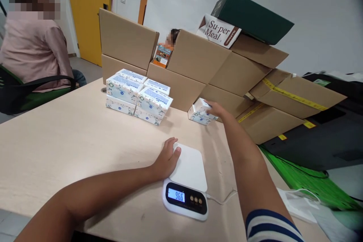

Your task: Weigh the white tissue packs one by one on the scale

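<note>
A white kitchen scale (189,166) lies on the table in front of me, its lit display apparently reading 96.6. My left hand (167,159) rests against the left edge of its bare plate, fingers stretched and the thumb apart over the plate. Farther back on the right, my right hand (217,109) grips the upper of two stacked white tissue packs (200,112) by the cardboard boxes; some of its fingers are hidden. Left of that stand several more tissue packs (124,87) with blue lettering and a floral print, stacked in two layers.
Cardboard boxes (177,87) line the back of the table (70,140). A dark green box (252,17) and a white "Su-per Meal" box (218,32) sit on top. The scale's white cable (224,201) runs right. A person (36,45) sits at left; another is partly visible behind the boxes.
</note>
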Action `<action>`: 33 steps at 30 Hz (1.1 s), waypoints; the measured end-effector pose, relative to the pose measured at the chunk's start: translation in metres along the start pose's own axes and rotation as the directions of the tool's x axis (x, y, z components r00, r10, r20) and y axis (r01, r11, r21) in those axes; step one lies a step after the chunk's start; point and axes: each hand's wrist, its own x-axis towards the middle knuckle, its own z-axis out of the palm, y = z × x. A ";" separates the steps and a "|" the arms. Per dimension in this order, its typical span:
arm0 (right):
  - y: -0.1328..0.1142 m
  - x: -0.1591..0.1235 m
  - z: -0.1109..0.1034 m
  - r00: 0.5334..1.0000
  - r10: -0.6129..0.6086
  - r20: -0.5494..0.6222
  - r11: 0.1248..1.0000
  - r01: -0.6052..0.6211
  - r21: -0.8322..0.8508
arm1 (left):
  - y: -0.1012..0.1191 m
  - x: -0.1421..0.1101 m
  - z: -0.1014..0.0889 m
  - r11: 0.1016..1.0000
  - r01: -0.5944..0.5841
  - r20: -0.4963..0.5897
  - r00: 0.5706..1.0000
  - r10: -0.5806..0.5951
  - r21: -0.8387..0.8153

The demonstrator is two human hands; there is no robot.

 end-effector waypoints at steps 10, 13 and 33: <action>-0.005 -0.003 0.005 0.999 0.024 -0.028 0.999 -0.023 0.048 | 0.009 -0.003 -0.002 1.000 0.023 0.043 0.999 -0.023 -0.003; -0.006 -0.002 0.006 0.999 0.030 -0.038 0.997 -0.028 0.066 | 0.009 -0.003 -0.003 1.000 0.024 0.043 0.999 -0.024 -0.010; -0.005 0.015 0.017 0.997 0.034 -0.069 0.993 -0.026 0.112 | 0.016 -0.006 -0.008 0.999 0.044 0.071 0.996 -0.046 0.020</action>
